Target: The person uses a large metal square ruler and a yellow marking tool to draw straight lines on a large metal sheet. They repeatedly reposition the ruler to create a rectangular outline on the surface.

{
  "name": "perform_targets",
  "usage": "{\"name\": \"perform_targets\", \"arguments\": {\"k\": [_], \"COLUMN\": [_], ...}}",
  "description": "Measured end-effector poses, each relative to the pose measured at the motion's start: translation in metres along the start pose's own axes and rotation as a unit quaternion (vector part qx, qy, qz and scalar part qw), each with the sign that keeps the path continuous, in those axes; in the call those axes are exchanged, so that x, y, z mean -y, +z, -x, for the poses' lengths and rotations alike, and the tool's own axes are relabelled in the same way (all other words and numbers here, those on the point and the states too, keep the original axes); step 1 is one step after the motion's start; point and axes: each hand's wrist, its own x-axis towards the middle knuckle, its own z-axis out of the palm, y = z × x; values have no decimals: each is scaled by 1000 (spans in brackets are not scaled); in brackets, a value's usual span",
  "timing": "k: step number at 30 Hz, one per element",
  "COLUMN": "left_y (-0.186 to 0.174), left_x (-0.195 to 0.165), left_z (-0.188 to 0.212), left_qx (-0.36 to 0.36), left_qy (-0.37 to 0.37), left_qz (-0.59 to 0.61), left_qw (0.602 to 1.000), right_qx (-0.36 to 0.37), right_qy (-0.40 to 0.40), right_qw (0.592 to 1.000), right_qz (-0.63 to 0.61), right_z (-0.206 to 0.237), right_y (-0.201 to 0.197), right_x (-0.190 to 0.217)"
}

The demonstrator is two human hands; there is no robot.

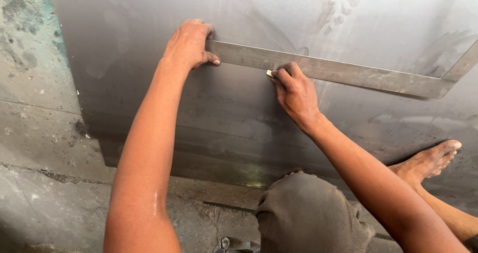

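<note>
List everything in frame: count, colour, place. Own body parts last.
metal sheet: one, grey, flat on the floor, fills most of the view
steel square: one, grey, lies across the sheet, corner at the right
marker piece: one, small, pale, at the square's lower edge
concrete floor: grey, stained, left and bottom
left hand: presses the square's left end
right hand: pinches the marker piece
knee: one, grey cloth, bottom centre
bare foot: one, on the sheet, right
</note>
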Motion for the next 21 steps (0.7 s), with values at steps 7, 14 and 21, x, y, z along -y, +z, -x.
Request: {"name": "perform_targets", "arguments": {"k": [7, 14, 21], "left_y": [1, 4, 1], "left_x": [2, 8, 6], "left_z": [-2, -2, -1], "left_qx": [1, -23, -22], "left_qy": [2, 40, 50], "left_qz": [-5, 7, 10], "left_qw": [1000, 999, 998], "right_qx": [-11, 313, 126], "right_qy": [-2, 93, 76], "right_qw": [1000, 941, 989], "right_qz": [-6, 86, -32], "right_z": [1, 6, 32], "right_y": [3, 14, 11], "right_x": [0, -14, -11]}}
